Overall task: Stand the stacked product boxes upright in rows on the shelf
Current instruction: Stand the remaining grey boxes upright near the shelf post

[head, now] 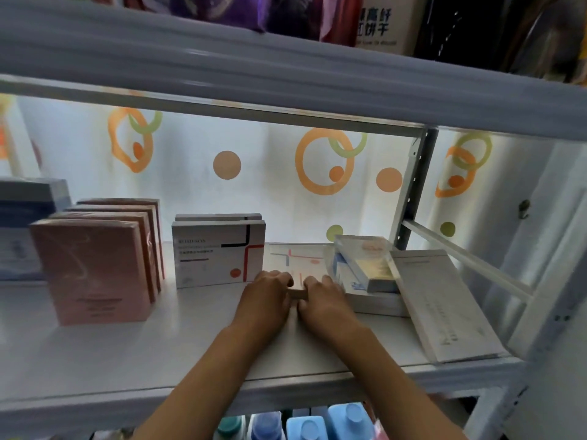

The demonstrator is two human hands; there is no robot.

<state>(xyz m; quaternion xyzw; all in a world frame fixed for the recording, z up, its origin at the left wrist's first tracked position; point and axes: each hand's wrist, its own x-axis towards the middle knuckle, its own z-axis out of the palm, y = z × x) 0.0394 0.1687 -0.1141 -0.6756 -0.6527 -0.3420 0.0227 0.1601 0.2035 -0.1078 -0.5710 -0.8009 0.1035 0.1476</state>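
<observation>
A flat white box [297, 258] with red and blue lines lies on the shelf [127, 360] just right of two upright white boxes [219, 252] of the same design. My left hand [266, 300] and my right hand [322, 301] sit side by side at its near edge, fingers curled over that edge. A small brownish part shows between the hands. To the right, a stack of flat boxes [365, 268] lies on the shelf, with a large white box [444, 300] leaning against it. Several pink boxes [92, 268] stand upright in a row at the left.
A blue and white box [19, 227] stands at the far left. The upper shelf beam [286, 74] hangs low overhead, and a metal post [413, 192] with a cross rail bounds the right side. Blue bottles [317, 423] stand on the shelf below.
</observation>
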